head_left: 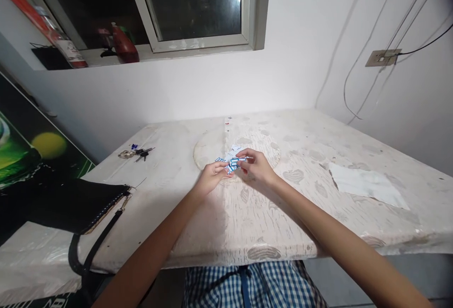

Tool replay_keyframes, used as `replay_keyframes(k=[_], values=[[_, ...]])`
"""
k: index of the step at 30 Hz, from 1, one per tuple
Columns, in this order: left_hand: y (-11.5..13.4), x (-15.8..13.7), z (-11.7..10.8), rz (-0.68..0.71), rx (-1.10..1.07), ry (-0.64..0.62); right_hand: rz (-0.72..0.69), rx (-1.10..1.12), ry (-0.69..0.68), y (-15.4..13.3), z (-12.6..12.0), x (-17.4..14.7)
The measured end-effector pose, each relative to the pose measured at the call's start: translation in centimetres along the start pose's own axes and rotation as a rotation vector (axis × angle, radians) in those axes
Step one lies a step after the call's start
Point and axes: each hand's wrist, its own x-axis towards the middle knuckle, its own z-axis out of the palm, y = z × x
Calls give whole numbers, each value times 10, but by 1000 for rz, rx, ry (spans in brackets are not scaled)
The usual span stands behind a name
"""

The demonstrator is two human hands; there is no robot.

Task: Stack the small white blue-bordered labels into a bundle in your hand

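Both hands meet over the middle of the table [198, 232], around a fanned bunch of small blue-edged white cards [233, 162]. My left hand [211, 176] is closed on the bunch from the left, its thumb and fingers pinching the lower edge. From the right, my right hand [260, 166] pinches some of the same cards between thumb and bent fingers. A few white pieces [235, 149] show just beyond the fingertips; whether they are held or lie on the table I cannot tell. The fingers partly cover the cards.
Keys [143, 153] lie at the far left. A black bag [85, 204] with a strap covers the left edge. A white cloth or paper sheet [366, 185] lies on the right. Bottles [123, 46] stand on the windowsill. A cable runs from the wall socket [380, 58].
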Motion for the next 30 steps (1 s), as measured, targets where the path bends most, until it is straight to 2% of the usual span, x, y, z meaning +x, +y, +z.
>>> replay_keyframes(k=[4,8,10,17,24,30], values=[[0,4,-1,39,-38,123,20,-119,-37,9,-6,4],[6,6,-9,90,-101,292,14,-251,-257,9,-7,-3],[11,5,-13,107,-122,344,-19,-327,-310,6,-8,-5],[20,2,-21,146,-152,396,-130,-673,-96,6,-28,5],[20,3,-17,166,-163,373,-237,-876,-167,16,-18,5],[22,3,-13,167,-169,380,-283,-959,-125,21,-10,5]])
